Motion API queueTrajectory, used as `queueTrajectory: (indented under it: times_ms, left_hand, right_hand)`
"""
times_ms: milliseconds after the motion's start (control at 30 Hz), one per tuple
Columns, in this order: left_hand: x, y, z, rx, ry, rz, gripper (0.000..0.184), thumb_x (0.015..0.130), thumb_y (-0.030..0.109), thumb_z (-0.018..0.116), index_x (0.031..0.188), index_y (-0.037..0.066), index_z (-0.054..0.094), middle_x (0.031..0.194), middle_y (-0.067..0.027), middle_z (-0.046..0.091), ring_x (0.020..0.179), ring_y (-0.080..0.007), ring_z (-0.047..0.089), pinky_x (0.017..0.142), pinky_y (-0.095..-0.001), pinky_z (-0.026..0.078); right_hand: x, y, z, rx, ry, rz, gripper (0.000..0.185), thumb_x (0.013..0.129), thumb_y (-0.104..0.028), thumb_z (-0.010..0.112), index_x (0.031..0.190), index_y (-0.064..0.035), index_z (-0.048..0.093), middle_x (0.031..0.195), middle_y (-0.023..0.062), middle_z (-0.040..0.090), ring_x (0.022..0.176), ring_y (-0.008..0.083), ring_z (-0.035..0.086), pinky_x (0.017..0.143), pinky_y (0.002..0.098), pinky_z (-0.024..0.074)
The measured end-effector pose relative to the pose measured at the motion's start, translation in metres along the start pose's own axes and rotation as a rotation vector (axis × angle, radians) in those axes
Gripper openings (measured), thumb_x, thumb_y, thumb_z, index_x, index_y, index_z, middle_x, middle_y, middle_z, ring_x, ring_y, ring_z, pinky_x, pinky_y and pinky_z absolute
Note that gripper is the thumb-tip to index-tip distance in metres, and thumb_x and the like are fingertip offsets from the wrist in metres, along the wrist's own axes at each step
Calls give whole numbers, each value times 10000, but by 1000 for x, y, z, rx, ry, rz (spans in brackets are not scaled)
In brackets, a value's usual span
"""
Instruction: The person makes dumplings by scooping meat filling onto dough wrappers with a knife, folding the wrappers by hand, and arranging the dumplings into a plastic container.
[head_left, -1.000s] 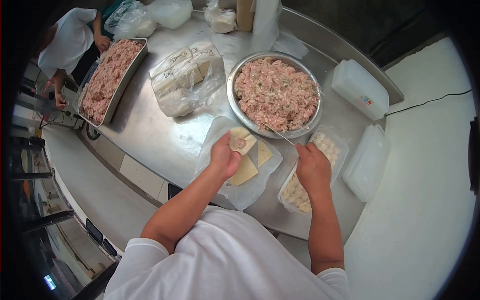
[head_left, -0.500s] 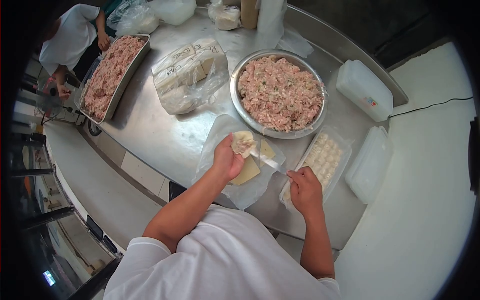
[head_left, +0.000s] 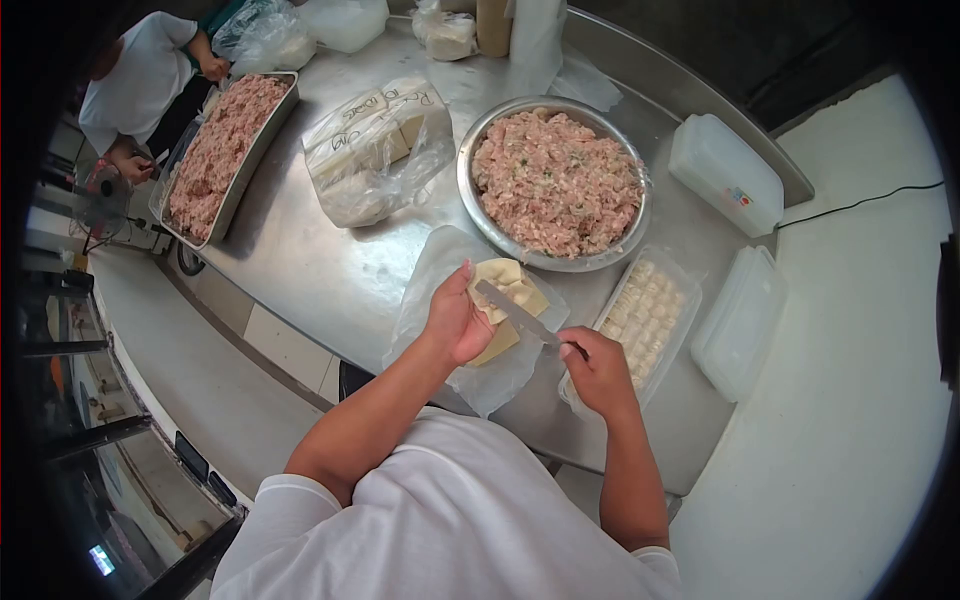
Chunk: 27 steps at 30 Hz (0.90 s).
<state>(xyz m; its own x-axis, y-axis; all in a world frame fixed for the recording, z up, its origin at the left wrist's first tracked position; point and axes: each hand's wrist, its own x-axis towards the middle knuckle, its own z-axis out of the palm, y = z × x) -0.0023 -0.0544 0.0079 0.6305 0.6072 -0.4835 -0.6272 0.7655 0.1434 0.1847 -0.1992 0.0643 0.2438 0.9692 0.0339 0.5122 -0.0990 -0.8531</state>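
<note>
My left hand (head_left: 460, 318) holds a pale dough wrapper (head_left: 497, 272) with some meat filling on it. In my right hand (head_left: 598, 368) is a flat metal spreader (head_left: 520, 315), its blade lying over the wrapper. Beneath my left hand, more yellowish wrappers (head_left: 496, 345) rest on a plastic sheet (head_left: 425, 270). A steel bowl (head_left: 472, 200) of ground meat (head_left: 560, 180) stands just beyond my hands. To the right of the spreader, a clear tray (head_left: 690, 325) holds rows of small dumplings (head_left: 645, 312), partly behind my right hand.
Wrapped wrapper stacks (head_left: 375, 150) lie left of the bowl. A meat-filled metal tray (head_left: 262, 145) stands farther left, beside another person (head_left: 140, 75). At the right are a lidded plastic box (head_left: 725, 173) and a clear container (head_left: 738, 325). Plastic bags (head_left: 265, 38) sit at the back.
My right hand has moved from the bowl's near edge toward my left hand, bringing the spreader over the wrapper. The other person's hands have shifted slightly.
</note>
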Motion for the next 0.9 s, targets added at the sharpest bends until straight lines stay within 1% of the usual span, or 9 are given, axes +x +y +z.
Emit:
queueTrajectory:
  times_ms: [67,100,167,233,300,400,467,633,900]
  left_hand:
    - [-1,-1,2,10,-25,-43,564,1116,394,297,1352,-84,483,1328,-239,596,1236,-374,599,1134,-481,446]
    - [2,-1,2,2,59,48,546,1118,383,298,1345,-77,485,1324,-230,600,1232,-371,602,1129,-479,454]
    - [4,3,-4,-8,152,146,527,1120,373,299,1338,-69,487,1321,-221,603,1228,-367,606,1124,-477,462]
    - [8,11,-7,24,245,334,482,1123,343,305,1306,-58,499,1299,-205,612,1216,-354,613,1115,-477,475]
    - [15,7,-9,35,253,326,443,1123,324,317,1281,-42,513,1279,-192,619,1210,-335,620,1113,-475,479]
    - [36,-13,-9,50,196,155,372,1119,273,359,1251,-34,521,1239,-173,620,1152,-301,628,1083,-452,495]
    - [48,-20,0,19,197,139,370,1119,271,360,1262,-35,512,1254,-170,613,1163,-302,622,1088,-447,489]
    - [55,-26,3,-6,110,141,378,1122,252,338,1326,-37,472,1361,-165,575,1238,-300,593,1117,-440,471]
    - [43,-18,9,-11,131,66,402,1126,276,309,1318,-33,479,1337,-181,588,1220,-306,607,1106,-455,479]
  right_hand:
    - [6,11,4,80,-158,339,205,865,-10,612,1044,-18,712,873,144,686,787,336,671,726,418,535]
    - [8,11,1,79,-161,334,205,865,-10,612,1044,-18,712,873,144,686,787,336,671,726,418,535]
    - [11,8,-9,-262,10,4,228,846,3,615,1050,-36,712,907,130,684,812,337,675,726,428,535]
    - [17,-4,-24,-391,82,-56,250,841,-8,614,1066,-53,715,920,121,677,826,331,676,726,427,541]
    - [29,-8,-28,-519,149,-121,271,836,-18,613,1081,-70,718,933,112,670,840,326,678,726,426,547]
    - [42,-11,-29,-857,107,-65,308,831,-50,608,1113,-100,722,942,97,654,848,308,677,723,415,564]
    - [48,-16,-32,-923,-69,-67,299,844,-69,584,1101,-109,732,929,88,655,846,294,681,717,418,573]
    - [51,-9,-51,-799,-72,-185,267,831,-52,596,1046,-110,744,914,72,656,833,279,683,692,427,571]
    - [19,15,-22,-616,35,-222,243,809,-26,666,1025,-102,746,888,63,622,816,276,645,699,412,544]
